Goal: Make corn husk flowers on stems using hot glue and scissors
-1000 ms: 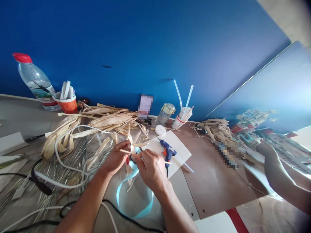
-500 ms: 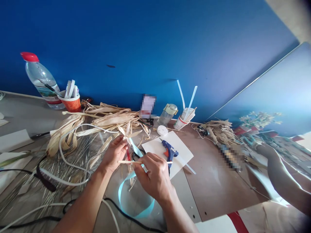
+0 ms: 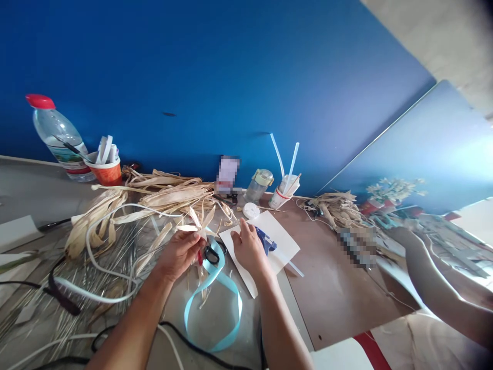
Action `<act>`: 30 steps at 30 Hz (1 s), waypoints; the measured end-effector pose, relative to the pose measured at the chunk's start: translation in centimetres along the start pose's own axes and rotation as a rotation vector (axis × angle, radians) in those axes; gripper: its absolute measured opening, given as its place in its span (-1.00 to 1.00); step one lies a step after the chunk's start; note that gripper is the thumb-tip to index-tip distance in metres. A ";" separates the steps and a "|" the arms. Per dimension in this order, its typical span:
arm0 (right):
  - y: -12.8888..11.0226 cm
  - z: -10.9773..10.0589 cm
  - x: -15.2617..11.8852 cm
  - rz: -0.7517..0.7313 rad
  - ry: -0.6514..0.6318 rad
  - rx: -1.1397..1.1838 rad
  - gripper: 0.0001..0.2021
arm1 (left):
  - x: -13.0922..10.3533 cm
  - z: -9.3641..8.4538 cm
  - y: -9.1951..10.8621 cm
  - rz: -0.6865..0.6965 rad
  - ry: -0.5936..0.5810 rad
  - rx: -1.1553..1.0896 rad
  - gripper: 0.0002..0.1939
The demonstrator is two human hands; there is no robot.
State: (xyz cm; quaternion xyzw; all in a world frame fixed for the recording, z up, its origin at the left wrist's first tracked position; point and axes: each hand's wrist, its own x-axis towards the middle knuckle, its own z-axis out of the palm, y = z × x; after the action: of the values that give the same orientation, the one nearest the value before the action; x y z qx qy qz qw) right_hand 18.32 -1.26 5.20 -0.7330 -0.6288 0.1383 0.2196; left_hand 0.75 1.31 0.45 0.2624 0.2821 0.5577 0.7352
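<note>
My left hand (image 3: 182, 252) pinches a pale flower shape made of dried husk strips (image 3: 200, 226), its petals spread above the fingertips. My right hand (image 3: 248, 249) is over a white sheet of paper (image 3: 283, 234), fingers partly apart, with nothing visible in them. Just to its right lies a blue glue gun (image 3: 266, 240), partly covered by the hand, with a clear glue stick (image 3: 296, 269) at its rear. Between the hands are black looped handles (image 3: 211, 254), which look like scissors, and a curled light-blue ribbon (image 3: 239, 308).
Dried husks (image 3: 181, 192) and thin wires (image 3: 115, 262) cover the left side, crossed by a white cable (image 3: 89, 241). A bottle (image 3: 57, 131), an orange cup (image 3: 108, 172), a glass jar (image 3: 257, 187) and a white cup (image 3: 280, 198) line the blue partition. Another person's arm (image 3: 427, 277) is at right.
My right hand has moved up and away from the left hand, onto the paper beside the glue gun. The thin pale stick it held is no longer visible. The left hand keeps the husk flower.
</note>
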 end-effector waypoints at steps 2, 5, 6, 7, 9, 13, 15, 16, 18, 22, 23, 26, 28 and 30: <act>-0.1 0.4 0.2 -0.039 0.005 0.013 -0.53 | -0.2 0.0 0.1 -0.021 -0.054 0.024 -0.74; -0.2 0.6 0.4 -0.088 0.031 0.102 -0.59 | -0.4 0.2 0.2 -0.023 -0.074 0.035 -0.77; -0.2 0.6 0.5 -0.095 0.026 0.135 -0.62 | -0.4 0.2 0.2 -0.021 -0.075 0.036 -0.77; -0.2 0.6 0.5 -0.096 0.020 0.158 -0.64 | -0.4 0.2 0.2 -0.019 -0.081 0.039 -0.77; -0.4 0.5 0.4 -0.091 0.019 0.173 -0.69 | -0.3 0.2 0.3 -0.017 -0.098 0.050 -0.77; -1.0 1.0 -0.4 -0.076 -0.045 0.171 -0.80 | -0.2 0.3 0.4 0.020 -0.104 0.055 -0.78; -1.5 1.6 -1.1 -0.089 -0.163 0.137 -0.84 | -0.1 0.3 0.5 0.032 -0.113 0.068 -0.78; -1.7 1.9 -1.4 -0.102 -0.218 0.099 -0.86 | -0.1 0.4 0.5 0.032 -0.119 0.077 -0.77; -2.2 2.5 -2.0 -0.129 -0.286 -0.010 -0.91 | -0.2 0.5 0.7 0.026 -0.123 0.088 -0.76; -2.7 3.4 -2.7 -0.125 -0.298 -0.220 -0.80 | -0.5 0.7 1.0 -0.020 -0.146 0.122 -0.72; -2.6 3.4 -2.6 -0.112 -0.297 -0.239 -0.77 | -0.6 0.7 1.1 -0.033 -0.159 0.135 -0.71; -2.0 2.7 -2.0 -0.075 -0.272 -0.141 -0.73 | -0.5 0.3 0.8 -0.042 -0.178 0.162 -0.71; -1.3 1.6 -1.4 -0.054 -0.202 0.028 -0.73 | -0.5 0.1 0.6 -0.042 -0.175 0.182 -0.72; -0.7 0.3 -0.7 -0.050 -0.124 0.205 -0.74 | -0.5 0.1 0.5 -0.088 -0.178 0.225 -0.74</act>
State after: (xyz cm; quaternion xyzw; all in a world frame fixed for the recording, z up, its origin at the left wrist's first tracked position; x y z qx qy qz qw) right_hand 17.45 -1.84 5.19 -0.6808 -0.6418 0.2416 0.2574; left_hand 0.38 0.91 0.96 0.3789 0.2880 0.4641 0.7470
